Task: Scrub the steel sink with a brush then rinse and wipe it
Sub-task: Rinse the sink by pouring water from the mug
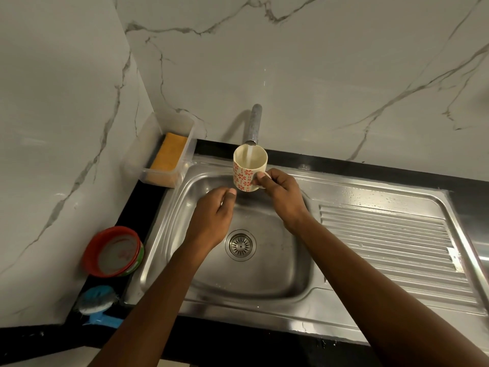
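**Desk:** What containers do you see, starting at the left?

**Operator:** On the black counter [148,197] at my far left, the blue brush [98,303] lies near the sink's front left corner. Just behind it I see a round red-rimmed tub [113,251], tilted toward me. Its inside is pale and blurred, so I can't tell what's in it. In the back corner a clear plastic box [137,152] holds an orange sponge [169,154].

**Desk:** And the sink?

**Operator:** The steel sink [264,282] fills the middle, with the drain strainer [240,245] in its floor. My left hand [214,215] hovers over the basin, fingers loosely curled with nothing in them. Its thumb is just beside the mug's base, and I can't tell if it touches. The mug [244,173], cream with red flowers, sits under the tap [254,125], and a thin stream runs into it. My right hand [280,192] pinches its handle, thumb on top.

**Desk:** Room to move?

**Operator:** The marble wall runs close along the left and back. To the right the ribbed drainboard [383,234] lies open, beaded with drops near its far edge.

**Desk:** Any writing?

**Operator:** The tub's label is too blurred to read.
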`<state>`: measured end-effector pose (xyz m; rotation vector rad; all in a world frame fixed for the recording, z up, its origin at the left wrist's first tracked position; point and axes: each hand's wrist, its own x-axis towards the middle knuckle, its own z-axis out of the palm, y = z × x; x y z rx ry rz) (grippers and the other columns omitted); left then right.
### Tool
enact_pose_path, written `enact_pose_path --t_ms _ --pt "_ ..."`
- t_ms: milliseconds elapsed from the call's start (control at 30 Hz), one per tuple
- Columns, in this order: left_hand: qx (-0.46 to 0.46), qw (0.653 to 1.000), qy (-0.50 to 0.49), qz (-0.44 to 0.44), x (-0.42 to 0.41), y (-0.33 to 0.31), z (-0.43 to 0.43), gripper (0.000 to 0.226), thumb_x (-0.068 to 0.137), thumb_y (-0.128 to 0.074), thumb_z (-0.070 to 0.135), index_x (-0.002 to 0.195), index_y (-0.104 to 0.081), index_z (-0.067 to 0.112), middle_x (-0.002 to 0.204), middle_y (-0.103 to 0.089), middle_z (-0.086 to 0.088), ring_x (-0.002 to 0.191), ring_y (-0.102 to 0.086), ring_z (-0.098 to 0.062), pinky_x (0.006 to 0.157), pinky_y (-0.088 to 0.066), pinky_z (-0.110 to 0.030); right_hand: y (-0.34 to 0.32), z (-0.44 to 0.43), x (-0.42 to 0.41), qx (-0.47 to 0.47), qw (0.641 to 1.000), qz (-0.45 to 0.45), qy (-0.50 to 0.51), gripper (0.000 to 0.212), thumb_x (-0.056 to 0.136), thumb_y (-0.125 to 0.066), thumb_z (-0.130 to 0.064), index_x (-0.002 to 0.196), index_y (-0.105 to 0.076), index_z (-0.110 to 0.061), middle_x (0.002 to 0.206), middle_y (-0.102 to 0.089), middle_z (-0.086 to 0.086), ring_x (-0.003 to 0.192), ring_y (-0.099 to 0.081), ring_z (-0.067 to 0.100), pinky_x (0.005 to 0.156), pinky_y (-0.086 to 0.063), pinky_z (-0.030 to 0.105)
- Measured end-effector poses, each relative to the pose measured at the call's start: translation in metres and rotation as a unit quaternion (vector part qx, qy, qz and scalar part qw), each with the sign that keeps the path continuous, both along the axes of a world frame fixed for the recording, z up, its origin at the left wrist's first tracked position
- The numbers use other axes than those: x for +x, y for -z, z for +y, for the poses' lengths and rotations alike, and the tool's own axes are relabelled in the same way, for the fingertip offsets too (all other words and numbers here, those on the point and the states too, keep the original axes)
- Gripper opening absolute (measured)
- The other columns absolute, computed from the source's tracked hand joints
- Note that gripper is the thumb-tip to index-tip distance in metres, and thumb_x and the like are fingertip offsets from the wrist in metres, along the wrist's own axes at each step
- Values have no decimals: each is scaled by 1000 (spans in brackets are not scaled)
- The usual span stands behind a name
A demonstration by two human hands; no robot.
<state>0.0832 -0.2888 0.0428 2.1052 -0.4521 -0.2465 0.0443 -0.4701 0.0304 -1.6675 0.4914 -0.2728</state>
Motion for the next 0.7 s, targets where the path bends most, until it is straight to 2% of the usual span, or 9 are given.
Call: enact_pose_path --t_ms 300,467,600,700 --pt "-3 1000 5 0 -2 -2 1 34 111 -46 31 86 -59 13 65 -51 5 59 -51 0 56 -38 -12 4 -1 -3 13 1000 0 -5 23 104 -60 -33 110 -74 -14 110 -77 -4 109 -71 12 102 -56 39" --pt "0 1000 4 -1 -2 -1 0 36 111 -46 32 87 -60 10 65 -52 3 60 -49 -4 55 -37 -15 3 -2 -4 17 1000 0 -3 21 104 -60 -32 108 -74 -16 108 -77 -6 108 -71 11 102 -56 38" --pt "3 1000 2 0 -2 -1 0 35 111 -46 34 96 -66 9 72 -61 -6 62 -52 -9 58 -38 -17 3 -3 -5 23 1000 5 -1 23 103 -61 -34 110 -74 -16 110 -77 -6 110 -71 12 104 -55 41" --pt "4 1000 1 4 -2 -1 -1 34 111 -46 34 95 -66 11 70 -59 -1 60 -51 -6 57 -38 -16 3 -3 -5 24 1000 5 1 24 103 -61 -33 112 -74 -15 109 -77 -6 108 -71 11 103 -56 39"
